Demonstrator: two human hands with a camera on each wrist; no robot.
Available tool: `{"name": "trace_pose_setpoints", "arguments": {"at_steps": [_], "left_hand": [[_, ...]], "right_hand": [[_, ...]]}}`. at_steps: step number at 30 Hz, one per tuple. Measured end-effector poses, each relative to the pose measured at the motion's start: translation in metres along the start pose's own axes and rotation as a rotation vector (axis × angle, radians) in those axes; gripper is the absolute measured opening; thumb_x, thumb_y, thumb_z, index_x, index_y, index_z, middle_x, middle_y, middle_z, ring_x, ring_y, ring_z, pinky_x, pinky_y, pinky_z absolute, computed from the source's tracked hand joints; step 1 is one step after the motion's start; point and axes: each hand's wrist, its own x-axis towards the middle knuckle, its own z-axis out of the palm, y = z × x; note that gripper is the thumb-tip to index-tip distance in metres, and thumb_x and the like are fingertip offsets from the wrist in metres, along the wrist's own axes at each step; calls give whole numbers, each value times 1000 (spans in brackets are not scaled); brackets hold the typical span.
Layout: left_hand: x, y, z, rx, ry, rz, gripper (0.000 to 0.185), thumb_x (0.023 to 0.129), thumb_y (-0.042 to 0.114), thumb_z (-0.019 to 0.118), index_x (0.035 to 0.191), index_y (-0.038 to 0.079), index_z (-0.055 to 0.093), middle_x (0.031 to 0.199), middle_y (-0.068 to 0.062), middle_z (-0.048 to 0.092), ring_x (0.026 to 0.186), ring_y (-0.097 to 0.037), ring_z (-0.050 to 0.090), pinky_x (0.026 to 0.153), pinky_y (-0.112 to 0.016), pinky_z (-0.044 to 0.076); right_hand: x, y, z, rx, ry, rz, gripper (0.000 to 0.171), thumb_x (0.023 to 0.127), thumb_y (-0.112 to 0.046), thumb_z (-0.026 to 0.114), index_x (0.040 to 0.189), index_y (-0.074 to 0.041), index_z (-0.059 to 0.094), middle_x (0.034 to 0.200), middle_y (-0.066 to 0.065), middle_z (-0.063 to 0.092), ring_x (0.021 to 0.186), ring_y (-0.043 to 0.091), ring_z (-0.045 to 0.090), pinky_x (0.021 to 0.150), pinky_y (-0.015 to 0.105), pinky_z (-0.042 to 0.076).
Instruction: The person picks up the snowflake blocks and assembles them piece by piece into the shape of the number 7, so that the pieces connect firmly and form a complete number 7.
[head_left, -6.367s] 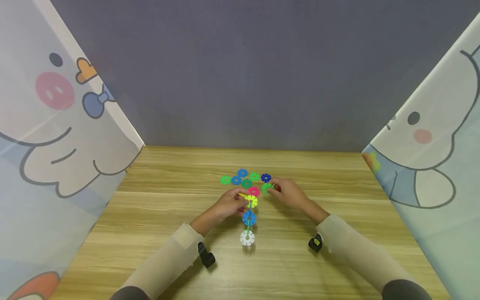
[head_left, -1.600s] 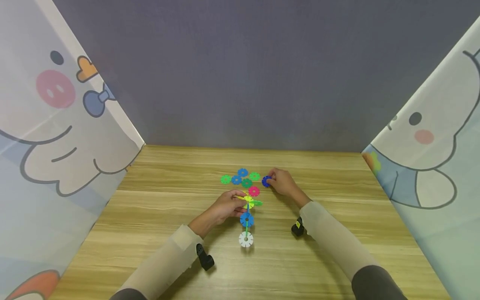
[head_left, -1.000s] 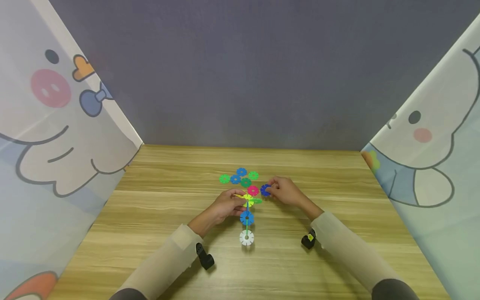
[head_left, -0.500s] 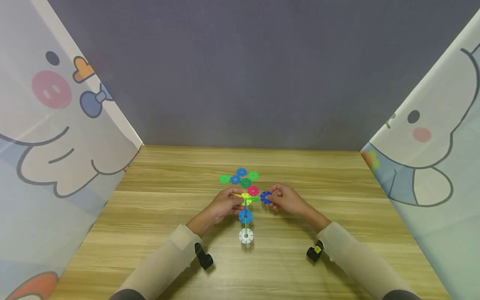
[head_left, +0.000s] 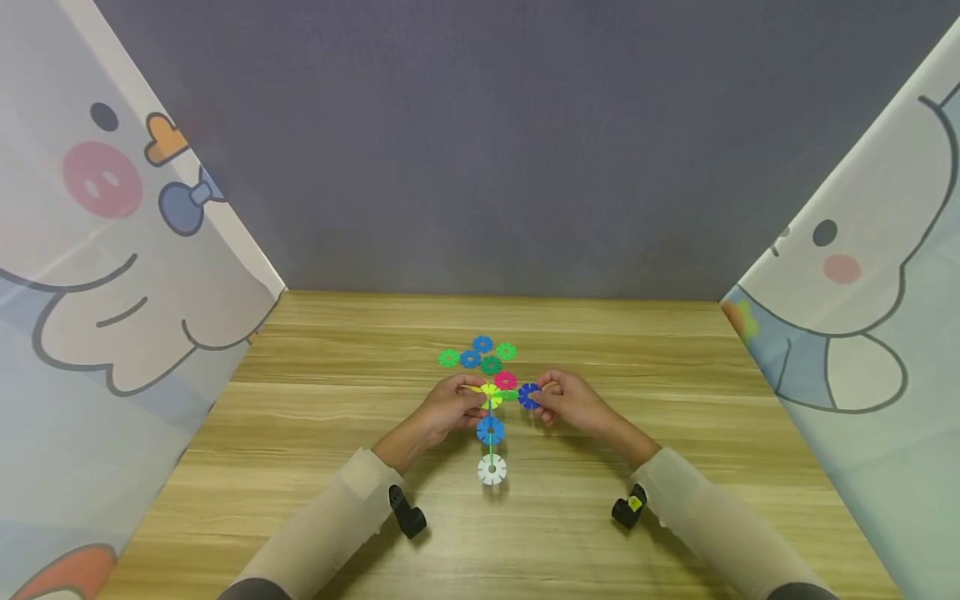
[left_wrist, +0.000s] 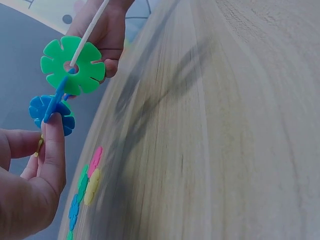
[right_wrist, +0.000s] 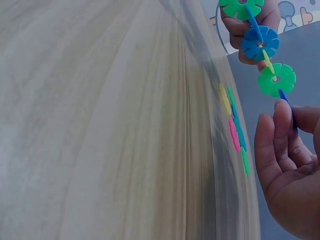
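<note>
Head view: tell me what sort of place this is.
Probably a small screened-off play or craft booth, not a workshop. A wooden table stands before a plain grey wall, cartoon-animal curtains close both sides, and loose plastic snowflake discs lie beyond the hands.

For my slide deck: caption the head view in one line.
Left hand steadies a chain of plastic discs while right hand pinches a dark blue disc against it, over a wooden table.

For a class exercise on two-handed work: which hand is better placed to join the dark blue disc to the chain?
The right hand, probably. It already pinches the dark blue disc right beside the chain's green disc, while the left hand grips the chain and steadies it.
</note>
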Motion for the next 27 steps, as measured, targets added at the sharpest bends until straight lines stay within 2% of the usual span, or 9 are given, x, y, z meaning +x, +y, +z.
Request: {"name": "trace_pose_setpoints", "arguments": {"at_steps": [5, 15, 27], "left_hand": [[1, 0, 1, 0, 6, -2, 34, 100, 5, 60, 133, -1, 54, 91, -3, 62, 75, -12, 67, 67, -21, 59], [0, 0, 4, -14, 8, 2, 33, 99, 2, 60, 132, 0, 54, 92, -5, 62, 74, -14, 67, 66, -21, 60], [-3, 3, 7, -63, 36, -25, 33, 98, -1, 62, 131, -1, 55, 85, -3, 66, 68, -12, 68, 61, -22, 60]], "right_hand": [[-1, -2, 1, 5, 1, -5, 23, 101, -6, 61, 115, 7, 51, 84, 17, 69, 68, 13, 64, 61, 23, 59], [0, -5, 3, 8, -12, -5, 25, 101, -9, 62, 117, 7, 51, 81, 12, 69, 65, 11, 63, 61, 23, 59], [0, -5, 10, 54, -10, -58, 14, 101, 0, 58, 109, 7, 50, 79, 9, 69, 64, 11, 65, 63, 25, 61]]}}
